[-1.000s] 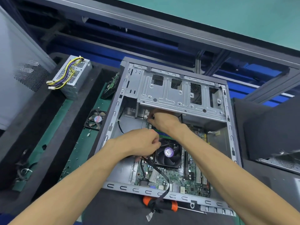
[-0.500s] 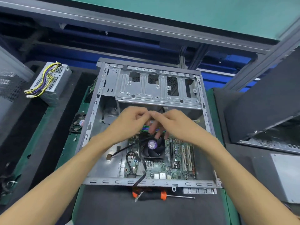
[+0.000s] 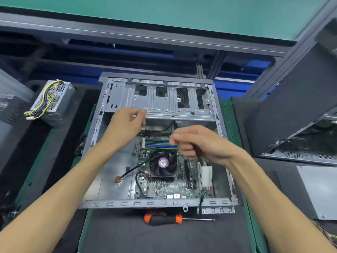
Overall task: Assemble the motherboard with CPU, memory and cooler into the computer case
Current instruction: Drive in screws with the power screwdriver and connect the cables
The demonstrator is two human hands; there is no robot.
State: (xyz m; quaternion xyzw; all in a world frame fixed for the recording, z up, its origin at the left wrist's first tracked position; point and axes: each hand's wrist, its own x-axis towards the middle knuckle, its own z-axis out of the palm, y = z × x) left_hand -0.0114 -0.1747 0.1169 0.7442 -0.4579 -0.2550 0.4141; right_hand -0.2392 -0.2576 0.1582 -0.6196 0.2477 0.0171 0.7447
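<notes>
Fingers point(image 3: 175, 138) of the right hand point(image 3: 200, 145) pinch a black cable point(image 3: 138, 166) above the motherboard point(image 3: 164, 187), which lies inside the open computer case point(image 3: 158, 203) on the bench point(image 3: 127, 232). Left hand point(image 3: 125, 125) fingers curl together near the drive cage point(image 3: 164, 99); whether they hold anything I cannot tell.

I see the computer case point(image 3: 116, 204) lying open on the worktop point(image 3: 164, 238); the motherboard point(image 3: 164, 189) sits inside it, cooler point(image 3: 163, 166) on the board, memory point(image 3: 160, 144) behind the cooler; a screwdriver point(image 3: 164, 219) lies before the case; a power supply point(image 3: 54, 101) stands far left.
</notes>
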